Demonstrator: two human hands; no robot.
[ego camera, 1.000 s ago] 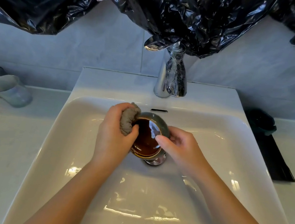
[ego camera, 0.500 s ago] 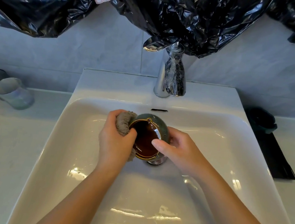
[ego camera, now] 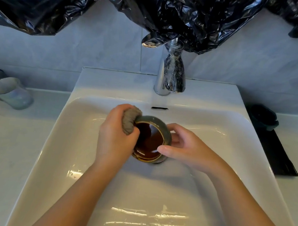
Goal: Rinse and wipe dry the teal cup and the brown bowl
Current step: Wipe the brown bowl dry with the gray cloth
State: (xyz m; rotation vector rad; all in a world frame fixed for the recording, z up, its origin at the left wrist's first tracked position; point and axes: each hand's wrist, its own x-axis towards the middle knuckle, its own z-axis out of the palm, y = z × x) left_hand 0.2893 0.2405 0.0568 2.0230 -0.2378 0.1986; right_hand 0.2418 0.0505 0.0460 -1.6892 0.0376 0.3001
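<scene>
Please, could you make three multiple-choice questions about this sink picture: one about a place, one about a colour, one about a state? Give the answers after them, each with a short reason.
1. Where is the teal cup?
A) in the sink
B) right of the sink, at the black tray
C) in a hand

2. What colour is the cloth?
A) grey
B) red
C) white

3. What does the left hand do?
A) hangs idle
B) grips the cloth at the brown bowl rim
C) turns the tap

Answers:
1 B, it stands at the tray's far end.
2 A, the bunched fabric is dull grey.
3 B, its fingers curl round the cloth against the rim.
</scene>
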